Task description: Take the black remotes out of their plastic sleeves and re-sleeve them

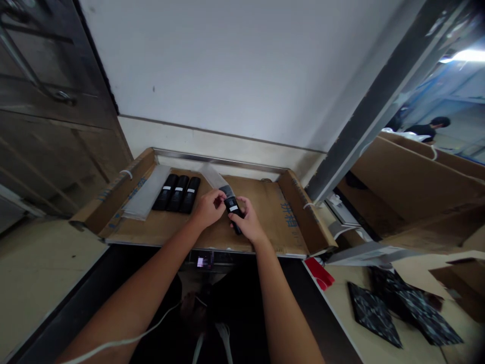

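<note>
On the cardboard sheet [261, 227] my two hands are close together, almost touching; my right hand [246, 220] is closed around a black handheld device [234, 208], I think to hold it steady, and the device sits near the middle of the sheet; my left hand [208, 210] pinches a clear plastic sleeve [214, 179] at the upper end of the device, so the sleeve appears held against it; to the left of my hands, three more black handheld devices [176, 193] lie side by side in a tidy row, perhaps so they do not roll; further left lies a flat stack of clear plastic sleeves [146, 192]; the folded cardboard flaps [117, 194] stand up at both ends, and they seem to stop things from sliding off.
</note>
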Demonstrator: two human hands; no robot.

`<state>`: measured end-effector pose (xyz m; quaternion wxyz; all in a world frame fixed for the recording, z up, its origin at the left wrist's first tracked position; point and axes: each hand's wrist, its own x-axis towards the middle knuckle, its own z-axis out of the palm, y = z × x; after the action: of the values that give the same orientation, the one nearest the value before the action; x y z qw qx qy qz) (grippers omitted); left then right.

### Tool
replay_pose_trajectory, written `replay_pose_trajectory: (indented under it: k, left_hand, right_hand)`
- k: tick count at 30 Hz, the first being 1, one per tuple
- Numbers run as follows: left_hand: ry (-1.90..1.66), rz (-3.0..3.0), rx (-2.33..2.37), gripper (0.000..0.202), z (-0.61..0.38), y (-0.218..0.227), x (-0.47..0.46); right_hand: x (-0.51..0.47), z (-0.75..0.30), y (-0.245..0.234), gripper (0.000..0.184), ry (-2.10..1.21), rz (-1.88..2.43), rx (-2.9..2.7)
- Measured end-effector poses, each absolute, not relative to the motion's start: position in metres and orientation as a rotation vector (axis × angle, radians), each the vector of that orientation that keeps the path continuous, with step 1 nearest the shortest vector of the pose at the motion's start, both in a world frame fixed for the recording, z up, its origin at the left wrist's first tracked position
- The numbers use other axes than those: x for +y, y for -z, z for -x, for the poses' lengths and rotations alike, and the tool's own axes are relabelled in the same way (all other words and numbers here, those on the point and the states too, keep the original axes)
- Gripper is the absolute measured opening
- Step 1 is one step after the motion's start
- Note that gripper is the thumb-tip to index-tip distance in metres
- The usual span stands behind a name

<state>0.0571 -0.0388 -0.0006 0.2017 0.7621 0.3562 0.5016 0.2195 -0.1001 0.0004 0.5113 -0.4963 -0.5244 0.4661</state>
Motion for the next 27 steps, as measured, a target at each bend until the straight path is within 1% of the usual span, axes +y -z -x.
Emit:
replay_pose_trajectory:
  k: [2,3,7,16,24,27]
  left_hand:
    - [-1.401,-2.131,1.0,0.021,-0.057,0.001,-0.039]
    - [-1.399,-2.134,1.0,0.021,-0.057,0.001,-0.039]
    - [-1.389,-2.135,0.984,0.021,-0.056,0.001,-0.039]
    - [-1.389,-2.138,0.996,0.018,-0.055,0.001,-0.04]
    - [-1.37,-2.184,0.961,0.02,-0.058,-0.004,-0.044]
    - [-1.335,-2.192,0.901,0.02,-0.06,-0.002,-0.046]
  right_hand:
    - [-0.1,-0.219,-0.001,0.076,-1.152,1.186,-1.272]
    - [-0.1,-0.219,-0.002,0.077,-1.166,1.179,-1.28]
    - [-0.1,-0.22,-0.004,0.067,-1.18,1.176,-1.288]
    - [-0.1,-0.219,-0.003,0.056,-1.154,1.21,-1.256]
    - [-0.097,-0.218,0.004,0.044,-1.013,1.242,-1.271]
    - [-0.095,-0.217,0.006,0.043,-0.972,1.237,-1.249]
